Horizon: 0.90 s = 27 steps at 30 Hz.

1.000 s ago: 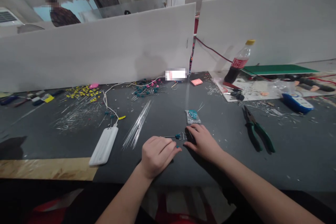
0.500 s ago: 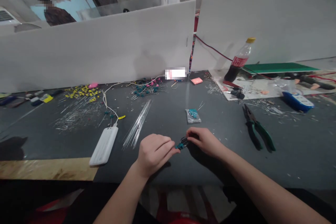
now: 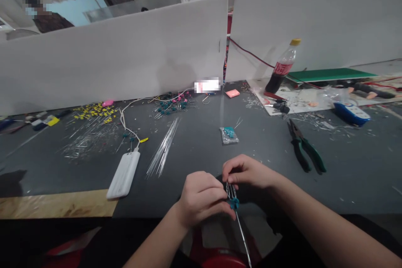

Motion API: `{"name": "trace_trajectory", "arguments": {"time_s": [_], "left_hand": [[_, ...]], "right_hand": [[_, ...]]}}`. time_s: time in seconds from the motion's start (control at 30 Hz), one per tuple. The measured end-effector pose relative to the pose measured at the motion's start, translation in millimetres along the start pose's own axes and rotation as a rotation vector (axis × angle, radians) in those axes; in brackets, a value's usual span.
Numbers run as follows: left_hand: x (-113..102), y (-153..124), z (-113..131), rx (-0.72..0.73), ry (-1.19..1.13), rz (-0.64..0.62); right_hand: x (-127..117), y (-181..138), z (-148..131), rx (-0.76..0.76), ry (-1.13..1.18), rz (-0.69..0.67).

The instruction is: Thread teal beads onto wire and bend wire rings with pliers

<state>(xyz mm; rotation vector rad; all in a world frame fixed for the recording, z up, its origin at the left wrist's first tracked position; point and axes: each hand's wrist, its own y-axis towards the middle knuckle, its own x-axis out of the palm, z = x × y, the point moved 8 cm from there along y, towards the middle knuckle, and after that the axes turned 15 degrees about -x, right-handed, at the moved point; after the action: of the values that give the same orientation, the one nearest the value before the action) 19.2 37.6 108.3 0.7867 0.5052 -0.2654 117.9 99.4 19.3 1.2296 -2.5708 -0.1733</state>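
Note:
Between my hands is a wire piece (image 3: 234, 204) with a teal clay-like lump, several wire prongs above the lump and a long silvery stem below. My right hand (image 3: 246, 171) pinches the upper ends of the prongs. My left hand (image 3: 204, 197) is closed at the piece's left side, its fingertips by the teal lump. The exact contact of the left fingertips is partly hidden. Beyond the hands lies a small clear bag (image 3: 229, 135) with teal material inside. A bundle of straight wires (image 3: 163, 146) rests to the left of my hands.
Green-handled pliers (image 3: 306, 146) lie at right. A white power bank (image 3: 124, 175) with a cable sits at left. Yellow-tipped pieces (image 3: 94, 111) and teal-tipped wires (image 3: 169, 108) lie farther back. A cola bottle (image 3: 282, 69) leans near the white partition (image 3: 125, 58).
Both hands have moved toward me, the left one also to the right. The wire piece has turned, so its prongs point away and its long stem now shows toward me.

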Motion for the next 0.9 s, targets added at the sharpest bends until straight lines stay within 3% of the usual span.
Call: {"name": "trace_trajectory", "arguments": {"time_s": [0.4, 0.9], "left_hand": [[10.6, -3.4, 3.1, 0.055, 0.066, -0.057], [18.7, -0.3, -1.8, 0.017, 0.133, -0.174]], "right_hand": [[14.7, 0.8, 1.8, 0.016, 0.036, -0.093], [12.1, -0.8, 0.4, 0.044, -0.082, -0.089]]}}
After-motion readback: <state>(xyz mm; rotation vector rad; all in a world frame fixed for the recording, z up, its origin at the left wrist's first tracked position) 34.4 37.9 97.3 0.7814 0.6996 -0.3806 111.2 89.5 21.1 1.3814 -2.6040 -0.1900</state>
